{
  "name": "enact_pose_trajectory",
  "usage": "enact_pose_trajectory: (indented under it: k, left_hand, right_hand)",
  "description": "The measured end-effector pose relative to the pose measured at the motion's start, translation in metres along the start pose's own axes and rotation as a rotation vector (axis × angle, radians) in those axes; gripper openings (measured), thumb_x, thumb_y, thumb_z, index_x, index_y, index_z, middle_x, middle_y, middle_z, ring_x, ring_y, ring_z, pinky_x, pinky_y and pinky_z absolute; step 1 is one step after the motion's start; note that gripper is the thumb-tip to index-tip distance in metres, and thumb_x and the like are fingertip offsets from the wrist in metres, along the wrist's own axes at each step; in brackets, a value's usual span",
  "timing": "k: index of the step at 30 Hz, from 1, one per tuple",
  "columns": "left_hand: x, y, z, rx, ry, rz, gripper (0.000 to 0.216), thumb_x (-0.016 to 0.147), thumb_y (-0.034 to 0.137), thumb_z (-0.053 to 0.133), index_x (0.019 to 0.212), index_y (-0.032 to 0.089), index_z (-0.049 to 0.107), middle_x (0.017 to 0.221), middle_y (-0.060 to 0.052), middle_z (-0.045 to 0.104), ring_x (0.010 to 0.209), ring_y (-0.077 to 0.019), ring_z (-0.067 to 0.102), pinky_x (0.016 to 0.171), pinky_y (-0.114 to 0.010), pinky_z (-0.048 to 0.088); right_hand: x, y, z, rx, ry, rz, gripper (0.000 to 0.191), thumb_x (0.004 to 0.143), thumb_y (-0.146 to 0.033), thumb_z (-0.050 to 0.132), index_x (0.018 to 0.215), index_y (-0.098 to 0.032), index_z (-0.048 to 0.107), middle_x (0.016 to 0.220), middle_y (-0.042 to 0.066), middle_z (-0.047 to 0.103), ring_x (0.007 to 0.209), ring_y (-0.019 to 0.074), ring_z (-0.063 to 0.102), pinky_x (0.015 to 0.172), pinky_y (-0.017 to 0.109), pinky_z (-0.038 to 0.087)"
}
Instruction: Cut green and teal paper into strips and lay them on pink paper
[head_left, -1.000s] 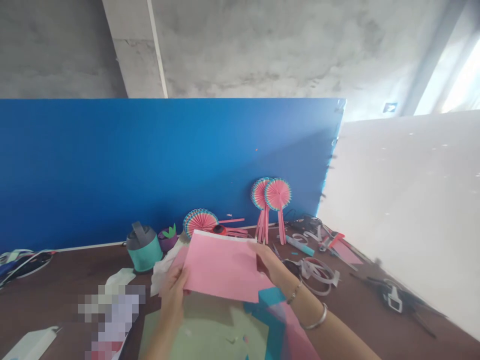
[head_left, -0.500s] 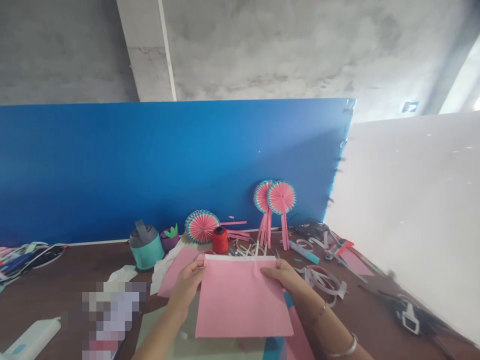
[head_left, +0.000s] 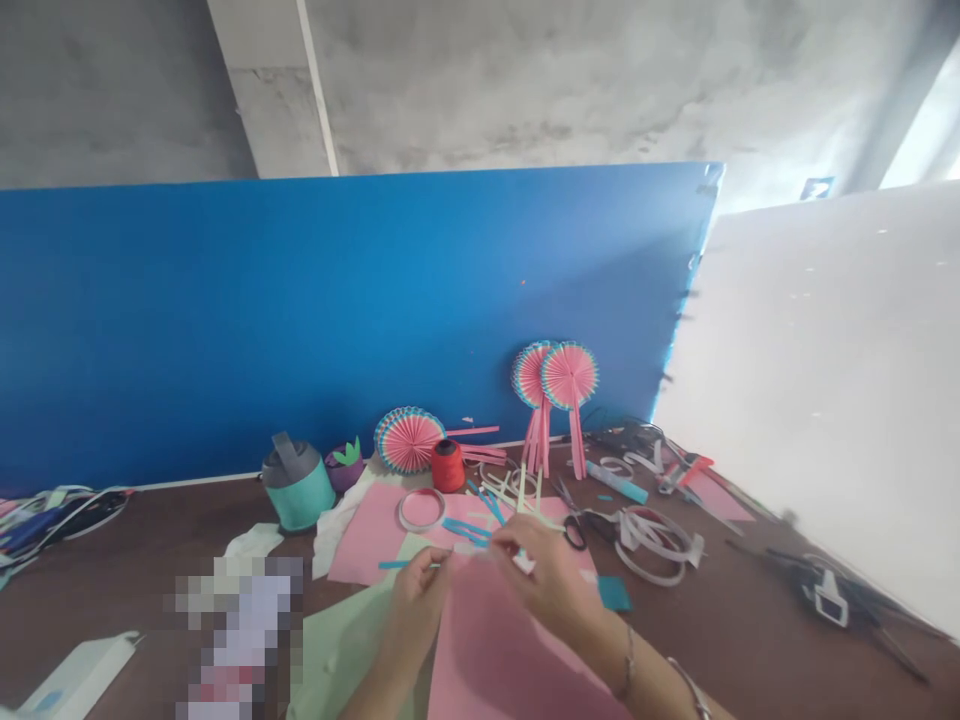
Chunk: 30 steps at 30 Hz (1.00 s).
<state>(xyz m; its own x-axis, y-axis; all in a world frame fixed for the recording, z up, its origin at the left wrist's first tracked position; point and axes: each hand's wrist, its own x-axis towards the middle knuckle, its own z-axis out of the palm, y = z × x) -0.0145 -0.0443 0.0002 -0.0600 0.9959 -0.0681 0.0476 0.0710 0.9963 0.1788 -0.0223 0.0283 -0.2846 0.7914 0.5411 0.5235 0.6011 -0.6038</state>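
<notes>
A pink paper sheet [head_left: 502,640] hangs in front of me, with a whitish strip [head_left: 469,549] along its top edge. My left hand [head_left: 416,600] is closed in a pinch at the sheet's upper left corner. Just right of it, my right hand [head_left: 541,575] is closed with fingertips at the strip, and a loose white bit shows under its fingers. Blue paper strips [head_left: 469,530] lie just beyond both hands. Past the fingertips are more pink paper [head_left: 367,535], a tape roll [head_left: 421,509] and scissors [head_left: 574,530]. Green paper [head_left: 337,640] lies under my left forearm.
Pleated pink paper fans [head_left: 570,375] lean against the blue partition [head_left: 300,300]; another fan [head_left: 410,440] stands behind a red thread spool [head_left: 448,466]. A teal pot [head_left: 300,495] stands left. Curled white strips [head_left: 652,545], a glue tube [head_left: 616,482] and cables [head_left: 825,600] lie right.
The pink sheet has come down and nearer, uncovering the blue strips, tape roll and scissors. My right hand has moved left from the sheet's right corner, and the hands are now close together.
</notes>
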Motion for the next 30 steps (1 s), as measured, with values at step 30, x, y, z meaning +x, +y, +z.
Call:
enact_pose_trajectory:
  k: [30]
  left_hand:
    - [-0.001,-0.014,0.004,-0.022,-0.078,0.061,0.037,0.074,0.053,0.068,0.072,0.016,0.066,0.059,0.002,0.056,0.057,-0.0129,0.048,0.057,-0.024,0.036]
  right_hand:
    - [-0.021,0.002,0.040,-0.131,0.054,-0.236,0.020,0.088,-0.007,0.053,0.091,-0.020,0.067,0.089,0.007,0.070,0.081,0.0205,0.063,0.072,0.031,0.053]
